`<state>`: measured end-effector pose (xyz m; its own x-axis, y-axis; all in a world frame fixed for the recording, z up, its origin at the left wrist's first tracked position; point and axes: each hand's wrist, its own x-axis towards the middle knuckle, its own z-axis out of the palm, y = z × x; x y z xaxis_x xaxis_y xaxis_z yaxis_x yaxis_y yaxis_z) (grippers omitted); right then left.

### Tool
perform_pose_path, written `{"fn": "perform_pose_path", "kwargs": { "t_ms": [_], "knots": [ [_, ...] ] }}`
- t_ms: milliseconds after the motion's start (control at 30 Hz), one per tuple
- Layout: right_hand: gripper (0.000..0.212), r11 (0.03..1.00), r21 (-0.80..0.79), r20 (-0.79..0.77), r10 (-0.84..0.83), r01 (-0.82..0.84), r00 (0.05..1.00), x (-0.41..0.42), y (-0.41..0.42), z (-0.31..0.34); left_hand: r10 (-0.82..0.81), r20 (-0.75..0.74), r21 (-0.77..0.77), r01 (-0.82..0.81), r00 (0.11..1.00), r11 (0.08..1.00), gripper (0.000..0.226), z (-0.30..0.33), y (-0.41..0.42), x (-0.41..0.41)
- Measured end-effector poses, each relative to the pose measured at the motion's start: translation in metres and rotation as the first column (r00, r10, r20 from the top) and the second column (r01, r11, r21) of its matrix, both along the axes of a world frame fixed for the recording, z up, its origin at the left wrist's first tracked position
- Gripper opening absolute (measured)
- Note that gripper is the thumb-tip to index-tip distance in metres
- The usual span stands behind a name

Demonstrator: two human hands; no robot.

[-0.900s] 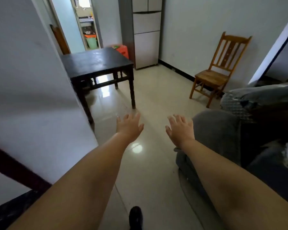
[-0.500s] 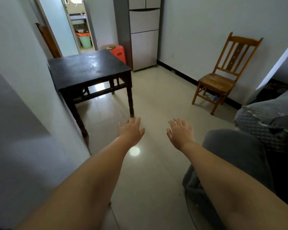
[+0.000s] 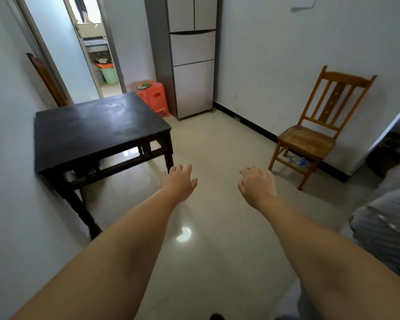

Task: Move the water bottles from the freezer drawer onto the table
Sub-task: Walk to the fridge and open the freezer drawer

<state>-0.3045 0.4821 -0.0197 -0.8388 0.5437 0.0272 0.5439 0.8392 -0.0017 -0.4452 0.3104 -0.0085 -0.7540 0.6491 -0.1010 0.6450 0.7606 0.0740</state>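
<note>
Both bare arms reach forward, left hand (image 3: 179, 182) and right hand (image 3: 257, 185) palm-down, fingers spread, empty.

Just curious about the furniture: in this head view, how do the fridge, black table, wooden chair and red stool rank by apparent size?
1. black table
2. fridge, top cut off
3. wooden chair
4. red stool

Both hands reach forward over the tiled floor (image 3: 217, 144), palms down and fingers spread, holding nothing: left hand (image 3: 179, 181), right hand (image 3: 257, 184). A dark desk (image 3: 97, 128) stands against the left wall. The fridge (image 3: 192, 58) stands far, its drawers closed. A wooden chair (image 3: 314, 132) sits right.
</note>
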Motion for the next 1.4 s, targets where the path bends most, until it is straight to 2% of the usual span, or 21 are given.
{"fn": "perform_pose_path", "kwargs": {
  "t_ms": [233, 333, 567, 733, 1000, 1133, 1300, 1400],
  "knots": [
    [0.041, 1.0, 0.028, 0.032, -0.006, 0.005, 0.999, -0.113, 0.129, 0.011, -0.014, -0.011, 0.011, 0.014, 1.0, 1.0, 0.053, 0.011, 0.123, -0.109],
    [0.04, 0.999, 0.028, 0.054, 0.022, -0.024, 0.998, -0.144, 0.15, 0.006, 0.024, 0.026, 0.025, -0.025, 0.999, 0.999, 0.052, 0.008, 0.146, -0.142],
    [0.041, 0.998, 0.037, 0.041, 0.041, -0.042, 0.998, -0.278, 0.239, -0.001, 0.055, 0.083, 0.109, -0.064, 0.995, 0.992, 0.057, 0.0, 0.237, -0.278],
    [0.042, 0.999, 0.035, 0.011, 0.006, -0.007, 1.0, -0.378, 0.304, 0.015, 0.032, 0.093, 0.152, -0.046, 0.995, 0.987, 0.057, 0.016, 0.311, -0.386],
    [0.043, 0.998, 0.014, 0.054, -0.061, 0.06, 0.997, -0.488, 0.402, 0.016, -0.026, 0.132, 0.141, 0.007, 0.991, 0.99, 0.058, 0.019, 0.418, -0.497],
    [0.043, 1.0, 0.02, 0.031, -0.024, 0.024, 0.999, -0.553, 0.452, 0.016, -0.012, 0.126, 0.119, -0.003, 0.992, 0.993, 0.056, 0.014, 0.467, -0.56],
    [0.042, 0.999, 0.035, 0.042, -0.002, 0.0, 0.999, -0.636, 0.544, 0.017, 0.05, 0.12, 0.119, -0.065, 0.992, 0.991, 0.055, 0.014, 0.553, -0.653],
    [0.042, 0.998, 0.057, 0.038, -0.027, 0.025, 0.999, -0.689, 0.608, 0.024, 0.035, 0.112, 0.125, -0.049, 0.993, 0.991, 0.057, 0.023, 0.607, -0.702]
  ]
}}
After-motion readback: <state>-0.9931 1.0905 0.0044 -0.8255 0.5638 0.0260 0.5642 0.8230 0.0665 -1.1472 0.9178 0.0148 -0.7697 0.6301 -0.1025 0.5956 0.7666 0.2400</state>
